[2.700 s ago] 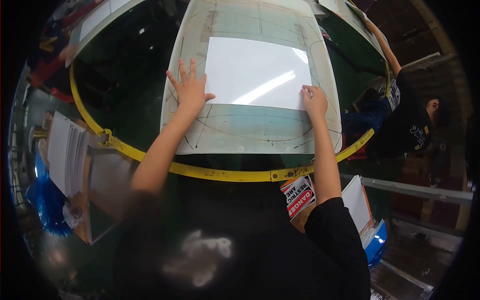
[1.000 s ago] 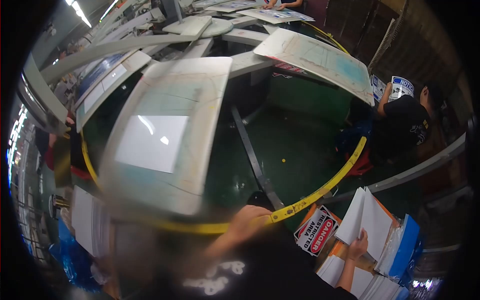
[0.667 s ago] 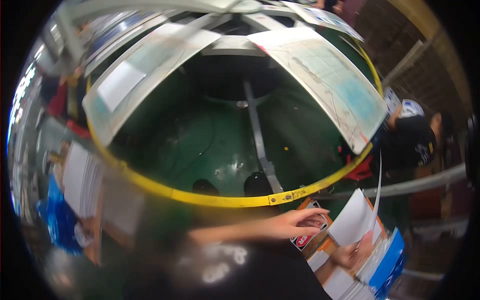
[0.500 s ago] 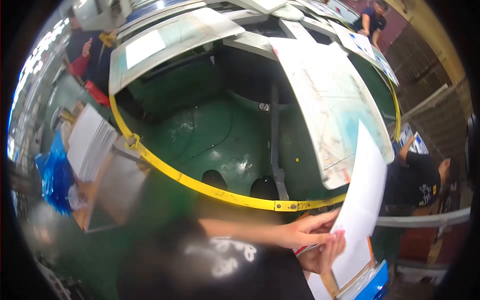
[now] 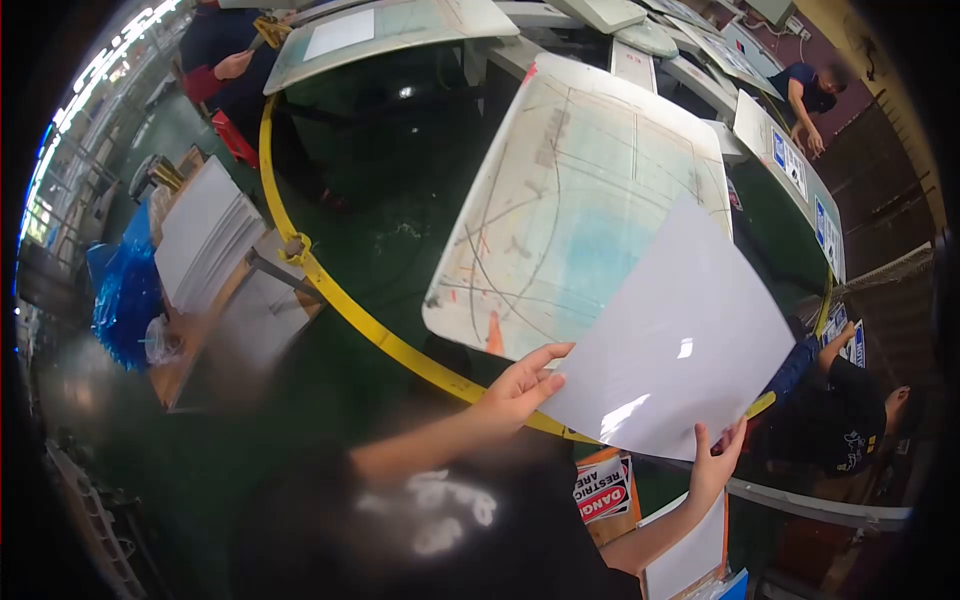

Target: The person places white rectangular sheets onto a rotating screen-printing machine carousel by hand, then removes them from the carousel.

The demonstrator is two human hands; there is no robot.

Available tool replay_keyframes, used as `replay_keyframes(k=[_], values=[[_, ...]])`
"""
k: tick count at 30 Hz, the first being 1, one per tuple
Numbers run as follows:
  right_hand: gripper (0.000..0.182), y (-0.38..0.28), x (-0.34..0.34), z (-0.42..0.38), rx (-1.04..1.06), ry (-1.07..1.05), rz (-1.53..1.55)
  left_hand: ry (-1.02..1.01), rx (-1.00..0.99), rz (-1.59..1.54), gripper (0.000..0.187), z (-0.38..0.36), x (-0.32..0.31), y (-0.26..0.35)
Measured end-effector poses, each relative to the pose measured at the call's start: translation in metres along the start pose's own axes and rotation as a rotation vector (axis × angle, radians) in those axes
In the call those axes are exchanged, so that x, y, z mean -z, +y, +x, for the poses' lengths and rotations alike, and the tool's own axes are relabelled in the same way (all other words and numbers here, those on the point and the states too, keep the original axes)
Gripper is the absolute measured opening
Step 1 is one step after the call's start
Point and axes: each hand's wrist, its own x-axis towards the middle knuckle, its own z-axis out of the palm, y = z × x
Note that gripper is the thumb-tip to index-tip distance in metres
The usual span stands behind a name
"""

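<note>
One sheet (image 5: 340,33) lies flat at eleven o'clock, while your left hand (image 5: 512,395) and right hand (image 5: 718,462), fingers partly curled, grip a white sheet (image 5: 675,335) off the board (image 5: 610,130) at one o'clock.

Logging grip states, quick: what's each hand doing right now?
Left hand: closed on the white sheet by one corner.
Right hand: holding the same sheet near another corner.

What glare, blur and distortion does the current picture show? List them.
Head view: small bright glare patches on the white sheet; the shirt print and left forearm look soft; wide-angle distortion, with black corners; shirt very dark, little detail.
</note>
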Motion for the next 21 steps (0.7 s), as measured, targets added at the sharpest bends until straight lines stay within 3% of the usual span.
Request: replay_keyframes(k=[2, 5, 6, 9, 11, 14, 17, 21], values=[[0.081, 0.0, -0.001, 0.0, -0.193, -0.029, 0.028, 0.048, -0.025, 0.106, 0.042, 0.004, 0.004, -0.014], [0.071, 0.044, -0.006, 0.004, -0.168, -0.18, 0.194, 0.097, 0.034, 0.061, 0.042, 0.011, 0.013, -0.017], [0.062, 0.047, -0.009, 0.004, -0.209, -0.185, 0.301, 0.111, 0.062, 0.032, 0.042, 0.014, 0.018, -0.017], [0.061, 0.05, -0.031, 0.014, -0.102, -0.072, 0.393, 0.139, 0.053, -0.075, 0.044, 0.028, 0.036, -0.03], [0.064, 0.044, -0.052, 0.028, -0.053, 0.019, 0.372, 0.183, 0.014, 0.153, 0.047, 0.047, 0.061, -0.038], [0.071, 0.032, -0.086, 0.059, 0.058, 0.019, 0.244, 0.19, -0.358, 0.541, 0.054, 0.088, 0.112, -0.039], [0.086, 0.012, -0.122, 0.088, 0.111, 0.012, -0.064, 0.263, -0.364, 1.016, 0.061, 0.131, 0.157, -0.031], [0.084, 0.002, -0.167, 0.114, 0.196, 0.036, -0.226, 0.308, -0.267, 1.313, 0.065, 0.165, 0.19, -0.037]])
